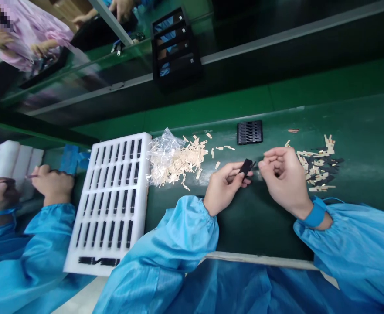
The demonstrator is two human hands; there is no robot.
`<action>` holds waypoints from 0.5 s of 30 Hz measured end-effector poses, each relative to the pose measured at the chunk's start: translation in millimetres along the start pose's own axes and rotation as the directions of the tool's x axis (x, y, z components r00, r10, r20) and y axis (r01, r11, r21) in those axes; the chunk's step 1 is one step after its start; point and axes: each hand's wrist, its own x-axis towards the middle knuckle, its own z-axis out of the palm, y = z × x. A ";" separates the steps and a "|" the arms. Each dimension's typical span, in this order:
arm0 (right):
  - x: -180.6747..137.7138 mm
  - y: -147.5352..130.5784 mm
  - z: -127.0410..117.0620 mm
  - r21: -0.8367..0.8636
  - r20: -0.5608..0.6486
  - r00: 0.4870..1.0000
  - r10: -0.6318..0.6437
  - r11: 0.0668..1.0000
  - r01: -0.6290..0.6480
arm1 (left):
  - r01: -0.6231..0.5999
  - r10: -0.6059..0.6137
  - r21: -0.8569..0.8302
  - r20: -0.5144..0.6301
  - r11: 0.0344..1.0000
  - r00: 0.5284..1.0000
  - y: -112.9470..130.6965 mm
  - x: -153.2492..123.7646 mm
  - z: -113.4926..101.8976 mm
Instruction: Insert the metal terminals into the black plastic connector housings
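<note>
My left hand holds a small, flat black plastic part between thumb and fingers, tilted over the green bench. Just right of it, my right hand has its thumb and forefinger pinched together, apart from the black part. Whatever the pinch may hold is too small to make out. Beyond my hands lies a tidy block of black strips. Right of my right hand is a loose pile of cream-coloured tabs mixed with dark pieces. A bigger heap of cream tabs lies to the left.
A clear plastic bag rests on the left heap. Beside it stands a white foam tray with rows of black parts. At far left a co-worker's hands work near another foam block. A black rack stands at the back.
</note>
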 end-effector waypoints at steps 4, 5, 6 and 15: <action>3.0 -2.2 -3.4 0.055 0.093 0.995 0.035 0.998 -0.040 | 0.119 -0.110 -0.234 0.053 0.965 0.993 6.8 2.5 -1.1; 3.5 -3.0 -3.8 0.064 0.139 0.989 0.048 0.996 -0.057 | 0.124 -0.113 -0.255 0.057 0.959 0.992 7.7 2.5 -1.2; 3.8 -3.7 -4.1 0.074 0.180 0.982 0.058 0.995 -0.073 | 0.125 -0.113 -0.266 0.059 0.956 0.992 8.2 2.4 -1.1; -1.0 -0.6 -2.9 0.075 0.192 0.979 0.074 0.993 -0.090 | 0.040 -0.023 -0.270 0.066 0.962 0.998 3.5 1.2 3.6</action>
